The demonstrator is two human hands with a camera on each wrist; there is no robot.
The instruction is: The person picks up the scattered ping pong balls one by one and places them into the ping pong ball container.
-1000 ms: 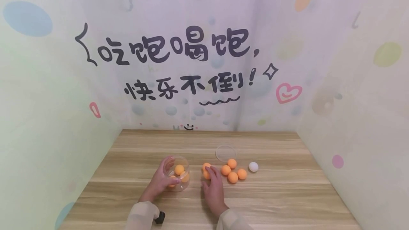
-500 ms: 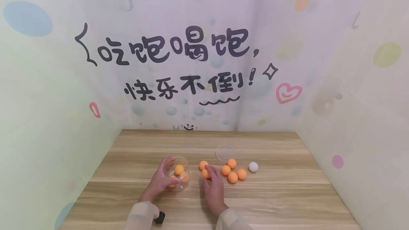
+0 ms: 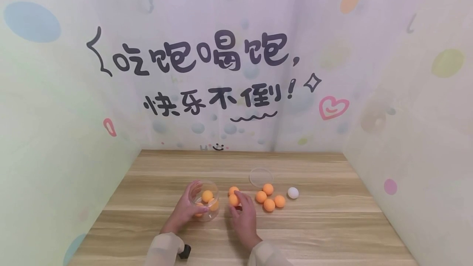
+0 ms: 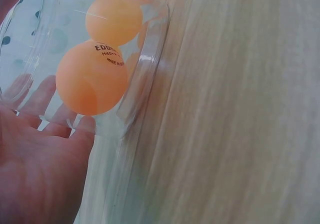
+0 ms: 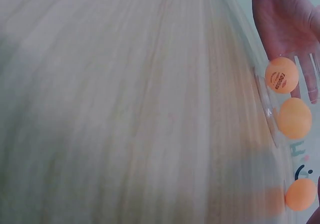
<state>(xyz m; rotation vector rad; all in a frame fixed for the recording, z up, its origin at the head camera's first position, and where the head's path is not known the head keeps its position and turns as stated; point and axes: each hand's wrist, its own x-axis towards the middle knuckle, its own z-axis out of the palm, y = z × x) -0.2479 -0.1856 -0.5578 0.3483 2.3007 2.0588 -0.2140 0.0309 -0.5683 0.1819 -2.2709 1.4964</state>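
My left hand [image 3: 188, 206] grips a clear round plastic tub [image 3: 204, 184] from its left side, fingers and thumb round the wall. Orange table tennis balls lie in the tub; one printed ball [image 4: 92, 79] shows close up in the left wrist view. To the right of the tub, my right hand [image 3: 244, 221] pinches an orange table tennis ball [image 3: 233, 200] between thumb and fingers. Just behind that ball is another orange ball [image 3: 234, 190], partly covered. In the right wrist view an orange ball [image 5: 301, 194] sits beside the edge of my right hand, which is mostly out of frame.
Several orange balls [image 3: 269, 205] lie grouped right of my right hand, with a white ball [image 3: 293, 193] beyond them. A clear round lid [image 3: 261, 177] lies behind the group. Printed walls [image 3: 236, 134] enclose the wooden table [image 3: 318, 233] at back and sides.
My right hand has shifted slightly left with the orange ball at its fingertips. The ball behind has also moved a little left. My left hand and the tub stay where they were.
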